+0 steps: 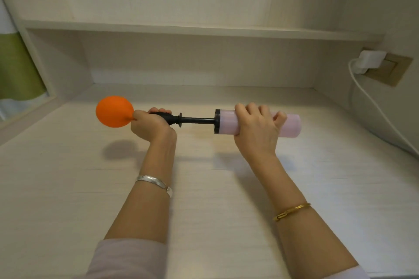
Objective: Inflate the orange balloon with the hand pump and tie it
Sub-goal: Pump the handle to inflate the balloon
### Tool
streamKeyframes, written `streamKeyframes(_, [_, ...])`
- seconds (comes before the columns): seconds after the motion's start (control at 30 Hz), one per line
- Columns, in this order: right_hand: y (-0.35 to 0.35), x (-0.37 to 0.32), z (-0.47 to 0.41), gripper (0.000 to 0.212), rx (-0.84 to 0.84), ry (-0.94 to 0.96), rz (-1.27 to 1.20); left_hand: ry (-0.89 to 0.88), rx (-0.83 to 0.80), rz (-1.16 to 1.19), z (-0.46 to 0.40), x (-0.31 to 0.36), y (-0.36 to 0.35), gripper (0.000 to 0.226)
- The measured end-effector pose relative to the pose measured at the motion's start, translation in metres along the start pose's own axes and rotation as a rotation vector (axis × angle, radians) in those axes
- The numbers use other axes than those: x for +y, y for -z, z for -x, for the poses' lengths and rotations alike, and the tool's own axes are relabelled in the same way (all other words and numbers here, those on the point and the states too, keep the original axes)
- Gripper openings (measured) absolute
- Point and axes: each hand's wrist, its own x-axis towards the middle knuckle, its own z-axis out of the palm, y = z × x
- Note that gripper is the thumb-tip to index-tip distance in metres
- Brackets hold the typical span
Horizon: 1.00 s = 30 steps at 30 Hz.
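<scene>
The orange balloon (114,111) is partly inflated, small and round, and hangs in the air at the left end of the hand pump (223,121). My left hand (150,125) is closed around the pump's black nozzle end and pinches the balloon's neck onto it. My right hand (257,128) grips the pale pink barrel from above. A stretch of thin black rod shows between nozzle piece and barrel. The pump lies level, held above the desk (68,188).
A light wooden desk fills the lower view, with a shelf (204,30) above its back. A white plug (369,60) sits in a wall socket at the right, its cable trailing down the right wall. A green cloth hangs at the far left.
</scene>
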Motion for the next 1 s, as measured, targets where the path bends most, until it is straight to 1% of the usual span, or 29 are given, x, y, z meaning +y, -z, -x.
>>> streamKeyframes(0.1, [-0.001, -0.017, 0.004, 0.031, 0.016, 0.042, -0.02, 0.017, -0.016, -0.02, 0.007, -0.005, -0.001, 0.025])
streamKeyframes(0.2, [-0.002, -0.014, 0.004, 0.032, 0.021, 0.075, -0.003, 0.035, -0.002, -0.017, 0.004, -0.004, 0.001, 0.025])
streamKeyframes(0.3, [0.0, 0.004, -0.001, 0.028, 0.037, 0.04, 0.008, 0.034, 0.017, 0.021, -0.004, 0.002, 0.002, 0.024])
streamKeyframes(0.43, [-0.001, 0.02, -0.002, 0.027, -0.022, -0.013, 0.018, 0.022, 0.033, 0.028, -0.009, 0.007, 0.004, 0.023])
streamKeyframes(0.57, [-0.001, 0.006, 0.0, 0.029, 0.008, -0.031, 0.009, -0.004, -0.02, 0.03, 0.0, 0.003, -0.001, 0.024])
streamKeyframes(0.73, [-0.001, -0.021, 0.005, 0.032, 0.065, 0.031, 0.022, 0.01, -0.086, 0.019, 0.017, -0.007, -0.005, 0.026])
streamKeyframes(0.83, [-0.001, -0.01, 0.002, 0.031, 0.067, 0.048, 0.016, 0.023, -0.069, 0.042, 0.012, -0.005, -0.004, 0.027])
streamKeyframes(1.0, [0.003, 0.019, -0.002, 0.027, 0.012, -0.021, 0.004, 0.009, -0.008, 0.046, -0.002, 0.004, 0.001, 0.024])
